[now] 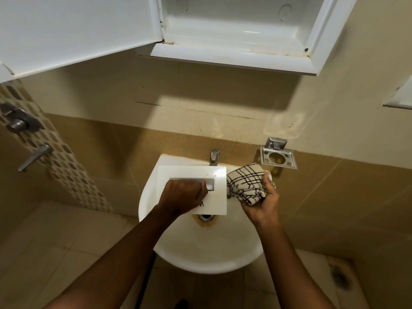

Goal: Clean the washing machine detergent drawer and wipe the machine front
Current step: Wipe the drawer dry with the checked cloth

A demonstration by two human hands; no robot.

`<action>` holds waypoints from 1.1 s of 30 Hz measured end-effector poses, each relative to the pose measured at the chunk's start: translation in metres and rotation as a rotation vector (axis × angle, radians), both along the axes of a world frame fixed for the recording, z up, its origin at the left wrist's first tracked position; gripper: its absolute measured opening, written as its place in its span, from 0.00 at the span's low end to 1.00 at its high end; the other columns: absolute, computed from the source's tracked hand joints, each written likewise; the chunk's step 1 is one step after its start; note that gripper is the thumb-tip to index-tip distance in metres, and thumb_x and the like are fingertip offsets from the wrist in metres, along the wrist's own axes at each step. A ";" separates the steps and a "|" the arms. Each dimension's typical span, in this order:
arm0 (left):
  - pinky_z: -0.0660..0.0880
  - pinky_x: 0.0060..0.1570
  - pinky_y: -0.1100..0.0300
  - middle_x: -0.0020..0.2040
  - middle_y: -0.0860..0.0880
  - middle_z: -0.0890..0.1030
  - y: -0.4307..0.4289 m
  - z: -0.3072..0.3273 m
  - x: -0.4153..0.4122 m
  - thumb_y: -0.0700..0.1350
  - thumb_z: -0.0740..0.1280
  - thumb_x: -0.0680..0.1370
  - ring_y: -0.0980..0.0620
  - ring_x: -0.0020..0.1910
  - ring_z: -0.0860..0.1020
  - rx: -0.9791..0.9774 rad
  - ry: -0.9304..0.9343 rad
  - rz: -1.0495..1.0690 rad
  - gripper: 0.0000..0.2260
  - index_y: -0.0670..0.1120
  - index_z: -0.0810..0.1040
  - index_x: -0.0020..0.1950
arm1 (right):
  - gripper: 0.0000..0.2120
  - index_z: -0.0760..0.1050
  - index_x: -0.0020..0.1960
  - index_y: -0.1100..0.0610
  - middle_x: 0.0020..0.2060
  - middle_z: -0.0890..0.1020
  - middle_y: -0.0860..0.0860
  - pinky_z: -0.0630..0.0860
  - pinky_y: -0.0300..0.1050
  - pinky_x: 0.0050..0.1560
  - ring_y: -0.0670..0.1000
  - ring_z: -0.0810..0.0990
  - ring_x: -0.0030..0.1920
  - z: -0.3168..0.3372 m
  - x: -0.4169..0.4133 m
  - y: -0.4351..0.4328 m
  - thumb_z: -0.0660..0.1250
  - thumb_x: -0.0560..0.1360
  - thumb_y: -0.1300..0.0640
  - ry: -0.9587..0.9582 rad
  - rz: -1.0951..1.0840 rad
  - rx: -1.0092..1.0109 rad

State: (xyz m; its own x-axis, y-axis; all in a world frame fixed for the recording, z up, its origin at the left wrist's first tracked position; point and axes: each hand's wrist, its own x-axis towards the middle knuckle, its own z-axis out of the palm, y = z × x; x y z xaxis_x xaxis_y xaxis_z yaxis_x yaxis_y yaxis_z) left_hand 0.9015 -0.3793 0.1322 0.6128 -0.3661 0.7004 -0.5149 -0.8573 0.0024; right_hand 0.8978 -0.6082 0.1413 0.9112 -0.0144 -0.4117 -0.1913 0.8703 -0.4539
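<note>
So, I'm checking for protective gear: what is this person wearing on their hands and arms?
Nothing shows. The left hand and right hand are bare: no gloves, rings, watch or bracelet, and no sleeve up to the picture's edge.

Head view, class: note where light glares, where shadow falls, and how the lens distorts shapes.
Head view: glare whitens the drawer panel beside the cloth and streaks the open cabinet; head view: its shadow darkens the wall beneath; head view: wide-angle distortion slants the cabinet's edges; nothing looks blurred.
</note>
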 end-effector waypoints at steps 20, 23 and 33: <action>0.72 0.21 0.60 0.23 0.49 0.75 0.009 -0.020 -0.005 0.50 0.60 0.79 0.48 0.20 0.73 0.007 0.119 0.062 0.22 0.46 0.73 0.26 | 0.15 0.75 0.65 0.60 0.55 0.83 0.61 0.81 0.52 0.46 0.58 0.83 0.49 -0.023 -0.005 0.010 0.66 0.78 0.64 0.087 -0.012 -0.608; 0.66 0.21 0.64 0.21 0.49 0.73 0.010 -0.013 -0.006 0.50 0.60 0.79 0.49 0.18 0.70 -0.048 0.122 0.096 0.22 0.46 0.70 0.25 | 0.16 0.81 0.59 0.57 0.54 0.85 0.53 0.78 0.44 0.47 0.50 0.82 0.49 -0.029 -0.009 0.009 0.63 0.76 0.70 -0.281 -0.095 -1.308; 0.71 0.22 0.63 0.22 0.49 0.75 0.001 -0.018 -0.012 0.49 0.60 0.78 0.49 0.19 0.72 -0.041 0.145 0.039 0.22 0.45 0.72 0.25 | 0.24 0.79 0.64 0.57 0.63 0.81 0.54 0.69 0.48 0.68 0.56 0.75 0.67 -0.042 -0.024 -0.009 0.60 0.69 0.66 -0.465 -0.071 -1.923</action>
State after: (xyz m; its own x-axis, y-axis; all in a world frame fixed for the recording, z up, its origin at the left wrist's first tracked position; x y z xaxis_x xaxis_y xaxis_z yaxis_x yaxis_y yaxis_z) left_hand 0.8893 -0.3779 0.1143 0.7219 -0.3126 0.6174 -0.4725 -0.8745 0.1097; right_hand 0.8740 -0.6173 0.0998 0.9030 -0.1064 0.4162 0.2056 -0.7437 -0.6361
